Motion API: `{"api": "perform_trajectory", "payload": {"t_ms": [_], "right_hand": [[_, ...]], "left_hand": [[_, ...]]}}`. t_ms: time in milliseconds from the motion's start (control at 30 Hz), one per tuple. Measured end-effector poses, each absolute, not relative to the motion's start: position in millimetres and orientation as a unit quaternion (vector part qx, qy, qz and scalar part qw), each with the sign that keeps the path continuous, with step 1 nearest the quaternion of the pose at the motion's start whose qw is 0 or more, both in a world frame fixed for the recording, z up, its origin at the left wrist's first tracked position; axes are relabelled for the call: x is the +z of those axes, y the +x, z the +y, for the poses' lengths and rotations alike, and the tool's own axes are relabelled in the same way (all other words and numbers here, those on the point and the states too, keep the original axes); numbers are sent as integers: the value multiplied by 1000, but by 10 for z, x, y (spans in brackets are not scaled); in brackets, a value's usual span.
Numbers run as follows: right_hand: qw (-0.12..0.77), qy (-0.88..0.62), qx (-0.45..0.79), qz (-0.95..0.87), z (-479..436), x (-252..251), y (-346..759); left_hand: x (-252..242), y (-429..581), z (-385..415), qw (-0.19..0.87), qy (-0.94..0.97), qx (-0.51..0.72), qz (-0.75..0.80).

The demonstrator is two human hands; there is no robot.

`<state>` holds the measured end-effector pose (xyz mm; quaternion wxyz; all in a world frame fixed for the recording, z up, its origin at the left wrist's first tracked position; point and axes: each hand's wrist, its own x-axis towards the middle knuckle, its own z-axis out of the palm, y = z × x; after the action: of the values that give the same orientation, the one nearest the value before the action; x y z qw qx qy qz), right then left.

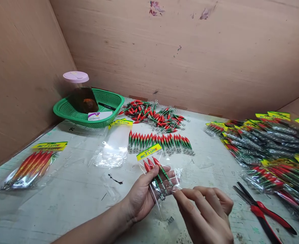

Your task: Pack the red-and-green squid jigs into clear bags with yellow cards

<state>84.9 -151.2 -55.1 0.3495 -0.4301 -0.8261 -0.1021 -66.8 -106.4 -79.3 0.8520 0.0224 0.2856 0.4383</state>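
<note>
My left hand [141, 196] grips a clear plastic bag [149, 152] with a yellow "BCT LURE" header, thumb on the front and fingers spread behind. Three red-and-green fishing lures [162, 170] show at the bag, heads toward the header and hooks toward me; one leans apart from the other two. The fingertips of my right hand [205, 210] pinch the lower right edge of the bag, close to the hook ends. Just beyond the bag lies a row of similar lures [149, 139], side by side. A stack of unfilled header bags [115, 145] is left of that row.
Loose lures [154, 115] are heaped at the back. Packed lure bags [266, 145] pile up on the right, near red-handled scissors [258, 206]. A green basket [88, 122] holds a lidded cup [79, 98]. One packed bag [35, 164] lies left. Pinkish-brown walls enclose the table.
</note>
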Motion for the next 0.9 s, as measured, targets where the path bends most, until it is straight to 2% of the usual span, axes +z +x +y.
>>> {"api": "perform_trajectory", "payload": {"t_ms": [100,167,233,300,333,467,633,767,900], "right_hand": [[357,-410,-89,-835,-1509,-539,839],[369,-400,-39,-838,-1450,-508,931],[401,-430,12,-809,-1291,-490,1139],[419,-499,9,-759,-1023,-530,1433],[388,-532,-21,-752,-862,-580,1590],[304,-559,15,-771,-263,-912,2061],[265,-558,52,-785,-5,-1169,2138],[269,-559,47,-783,-175,-988,2153],[272,-541,67,-793,-674,-527,2148]], "left_hand": [[-792,-666,-1055,850,20,440,289],[-786,-671,-1045,847,16,441,296],[-779,-678,-1040,841,18,444,308],[-776,-685,-1039,836,27,445,320],[-777,-687,-1038,835,29,444,324],[-792,-688,-1036,836,32,440,327],[-786,-687,-1027,833,40,440,332],[-786,-691,-1018,833,38,440,334],[-808,-695,-1008,832,34,441,335]]}}
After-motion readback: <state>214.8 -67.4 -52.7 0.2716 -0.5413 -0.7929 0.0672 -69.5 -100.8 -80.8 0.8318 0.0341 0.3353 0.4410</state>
